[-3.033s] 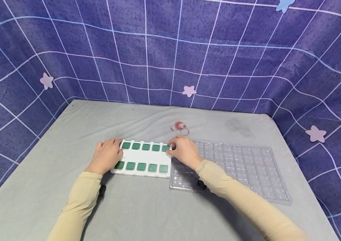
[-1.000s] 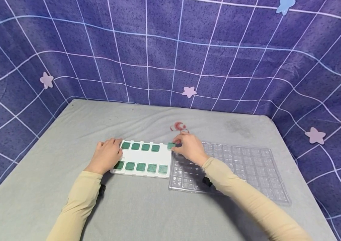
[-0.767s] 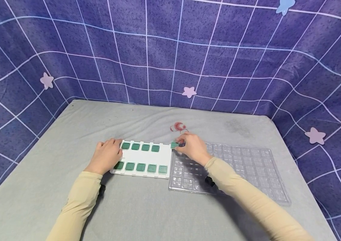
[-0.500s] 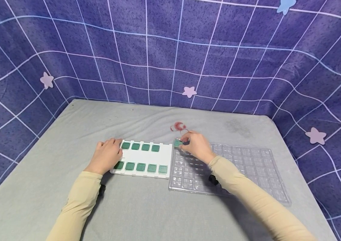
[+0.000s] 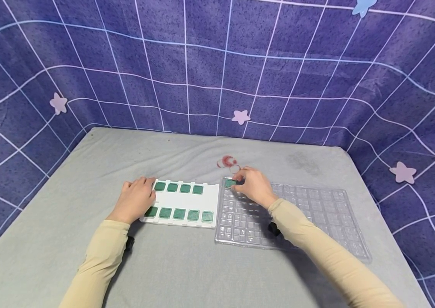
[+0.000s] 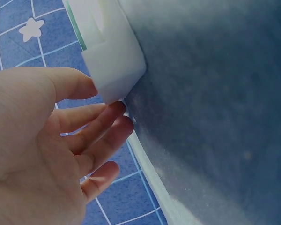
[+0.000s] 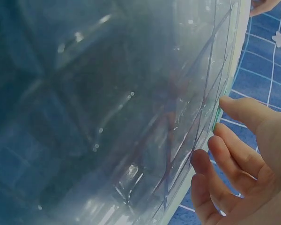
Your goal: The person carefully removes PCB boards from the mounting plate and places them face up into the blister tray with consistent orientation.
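On the left, a white rectangular holder (image 5: 186,200) carries small green circuit boards in two rows. The far row's rightmost place is bare. My left hand (image 5: 134,199) holds the holder's left end; in the left wrist view thumb and fingers pinch its white corner (image 6: 114,65). With thumb and fingertips my right hand (image 5: 255,187) pinches one green circuit board (image 5: 229,183) at the far-left cell of a clear plastic tray (image 5: 246,222). Only a green edge of that board shows in the right wrist view, by the right hand (image 7: 250,161). Whether it sits fully in the cell, I cannot tell.
A grey cloth (image 5: 163,265) covers the table. The holder's right end lies close beside the clear tray, whose many cells reach to the right under my right forearm. A red printed mark (image 5: 227,161) lies behind them. A purple grid-patterned curtain (image 5: 202,72) surrounds the table's back and sides.
My right hand has lifted the far row's rightmost board off the white holder and carried it right to the clear tray's far-left corner. The left hand has stayed on the holder's left end.
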The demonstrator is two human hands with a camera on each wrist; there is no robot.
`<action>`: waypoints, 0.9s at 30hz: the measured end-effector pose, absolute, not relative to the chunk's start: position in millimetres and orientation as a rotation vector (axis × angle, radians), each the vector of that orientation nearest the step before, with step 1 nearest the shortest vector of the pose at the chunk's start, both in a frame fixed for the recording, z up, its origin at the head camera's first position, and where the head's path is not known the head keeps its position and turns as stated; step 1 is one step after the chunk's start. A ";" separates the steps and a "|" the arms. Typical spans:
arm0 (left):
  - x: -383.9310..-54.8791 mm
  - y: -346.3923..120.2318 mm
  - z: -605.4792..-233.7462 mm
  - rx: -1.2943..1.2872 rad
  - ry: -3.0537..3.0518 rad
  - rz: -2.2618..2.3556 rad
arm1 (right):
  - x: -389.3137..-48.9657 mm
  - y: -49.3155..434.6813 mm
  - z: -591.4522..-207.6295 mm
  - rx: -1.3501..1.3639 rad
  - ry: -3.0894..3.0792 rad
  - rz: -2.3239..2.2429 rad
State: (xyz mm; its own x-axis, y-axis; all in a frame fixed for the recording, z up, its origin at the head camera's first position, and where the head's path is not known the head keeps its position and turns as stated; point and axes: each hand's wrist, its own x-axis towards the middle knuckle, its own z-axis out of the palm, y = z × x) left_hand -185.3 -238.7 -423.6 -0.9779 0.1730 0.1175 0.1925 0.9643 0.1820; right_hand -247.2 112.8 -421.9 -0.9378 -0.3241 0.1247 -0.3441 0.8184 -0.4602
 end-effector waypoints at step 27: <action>-185.2 -238.7 -424.7 -0.267 -3.022 -0.303 | -249.2 112.3 -423.6 0.549 -2.998 0.743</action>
State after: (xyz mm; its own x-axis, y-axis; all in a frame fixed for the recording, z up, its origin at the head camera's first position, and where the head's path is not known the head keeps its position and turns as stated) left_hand -185.2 -238.7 -424.7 -0.9804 0.1637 0.1095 0.1823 0.9650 0.1888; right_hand -249.2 112.3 -423.6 -0.9387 -0.3335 0.0871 -0.3356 0.8266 -0.4518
